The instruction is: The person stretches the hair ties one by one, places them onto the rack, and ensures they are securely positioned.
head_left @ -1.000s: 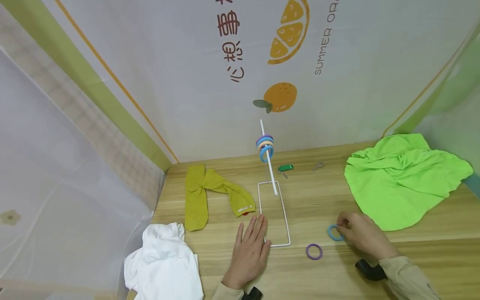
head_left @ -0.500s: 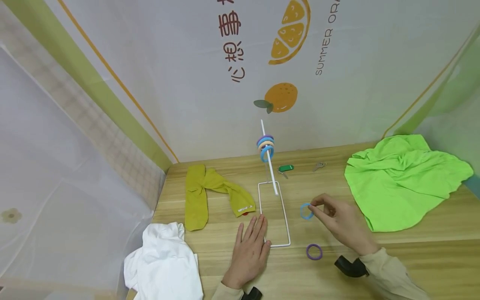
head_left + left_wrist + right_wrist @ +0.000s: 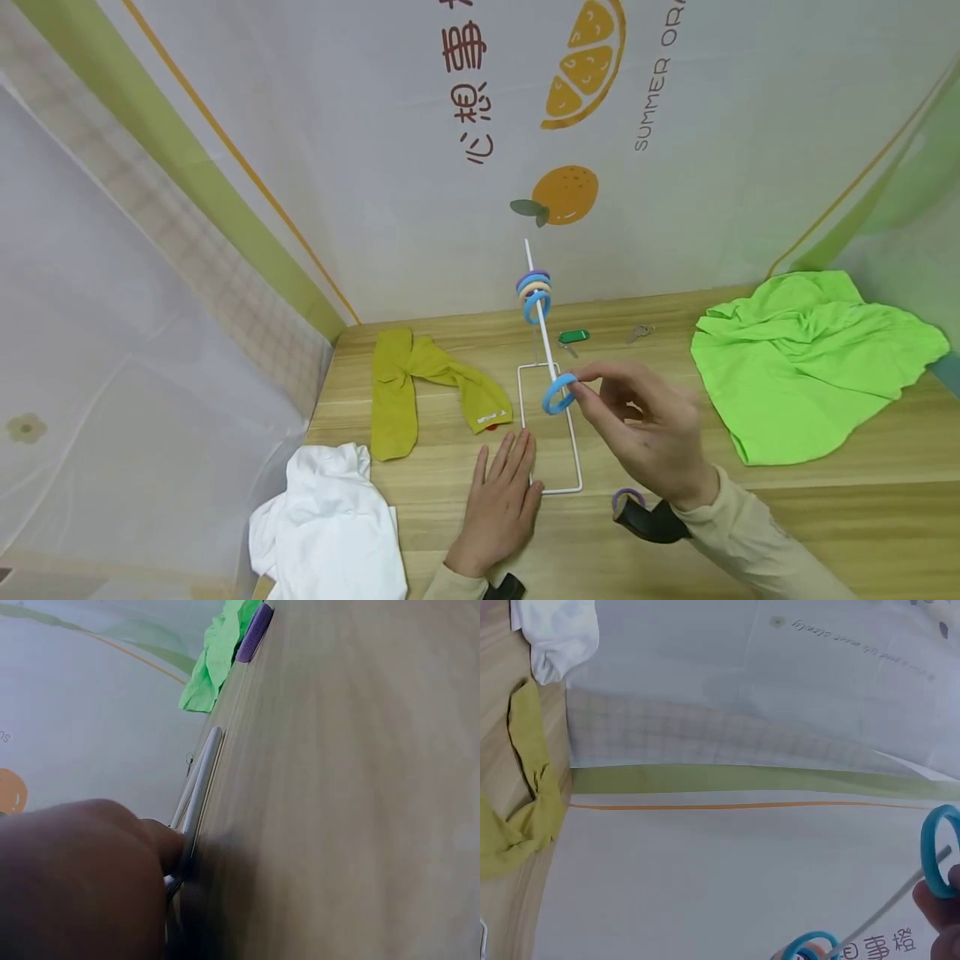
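Between thumb and index finger, my right hand (image 3: pixel 651 429) pinches a light blue ring (image 3: pixel 556 387). That ring is at the near tip of the slanted white rod (image 3: pixel 545 337) of a wire stand; in the right wrist view the rod's end shows within the ring's (image 3: pixel 929 851) outline. Whether the rod passes through it I cannot tell. Farther along the rod hang several purple, blue and beige rings (image 3: pixel 535 287). My left hand (image 3: pixel 495 512) lies flat, fingers straight, on the left side of the stand's rectangular base (image 3: pixel 576 454). A purple ring (image 3: pixel 627 493) lies on the table, partly hidden by the right wrist's black device.
Mustard-yellow cloth (image 3: pixel 393 400) lies left of the stand, with white cloth (image 3: pixel 330 525) nearer. Bright green cloth (image 3: pixel 810 358) covers the right side. A green key tag (image 3: pixel 574 336) and a key (image 3: pixel 639 333) lie behind, near the printed curtain (image 3: pixel 420 250).
My right hand has lifted the light blue ring from the table at right and carried it left to the rod's near tip. My left hand has stayed on the base.
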A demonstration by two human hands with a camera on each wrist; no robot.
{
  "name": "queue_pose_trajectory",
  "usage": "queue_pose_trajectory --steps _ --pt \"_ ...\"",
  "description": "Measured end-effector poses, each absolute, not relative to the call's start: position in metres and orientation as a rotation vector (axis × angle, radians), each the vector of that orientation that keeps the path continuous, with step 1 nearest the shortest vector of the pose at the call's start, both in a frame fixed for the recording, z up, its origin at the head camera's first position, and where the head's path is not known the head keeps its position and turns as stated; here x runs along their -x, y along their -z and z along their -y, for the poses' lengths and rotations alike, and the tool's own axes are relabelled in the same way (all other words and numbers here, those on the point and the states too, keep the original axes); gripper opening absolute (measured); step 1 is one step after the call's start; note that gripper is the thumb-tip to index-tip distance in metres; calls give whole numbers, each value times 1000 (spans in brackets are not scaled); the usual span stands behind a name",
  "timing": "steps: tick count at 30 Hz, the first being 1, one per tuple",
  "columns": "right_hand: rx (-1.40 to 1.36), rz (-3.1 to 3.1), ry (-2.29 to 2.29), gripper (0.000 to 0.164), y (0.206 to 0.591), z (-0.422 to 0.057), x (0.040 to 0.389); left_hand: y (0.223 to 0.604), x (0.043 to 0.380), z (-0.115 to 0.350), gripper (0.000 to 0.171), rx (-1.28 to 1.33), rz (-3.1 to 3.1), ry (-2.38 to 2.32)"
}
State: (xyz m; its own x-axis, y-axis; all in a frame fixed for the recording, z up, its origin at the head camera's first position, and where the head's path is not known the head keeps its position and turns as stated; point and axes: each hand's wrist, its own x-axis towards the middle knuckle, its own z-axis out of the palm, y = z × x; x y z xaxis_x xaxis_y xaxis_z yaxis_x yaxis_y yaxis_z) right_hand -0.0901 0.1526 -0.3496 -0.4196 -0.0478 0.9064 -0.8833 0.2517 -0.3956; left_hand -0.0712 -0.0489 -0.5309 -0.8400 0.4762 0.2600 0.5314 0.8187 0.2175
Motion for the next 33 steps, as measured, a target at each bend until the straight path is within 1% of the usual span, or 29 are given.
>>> queue_pose_trajectory --steps 5,13,15,19,20,24,27,31,33 --pt "-799 1780 -1172 32 353 -147 97 532 71 49 55 791 2847 430" --pt "-780 1798 -1189 32 364 -148 111 534 71 49 54 789 2822 400" --pt "-774 1793 -1189 27 364 -148 116 533 71 49 54 786 2802 389" --pt "-746 1795 -1183 10 363 -146 123 533 71 49 54 783 2786 387" --pt "-733 1800 -1180 7 363 -145 125 533 71 49 54 783 2785 387" --pt "-663 1829 -1159 12 363 -141 133 533 71 49 53 785 2781 380" --pt "-618 1860 -1146 12 364 -139 139 534 72 49 53 785 2775 380" --pt "-587 1853 -1140 15 364 -135 148 536 72 49 53 782 2768 375" --pt "-578 1830 -1151 13 365 -133 153 536 72 49 53 781 2765 372"
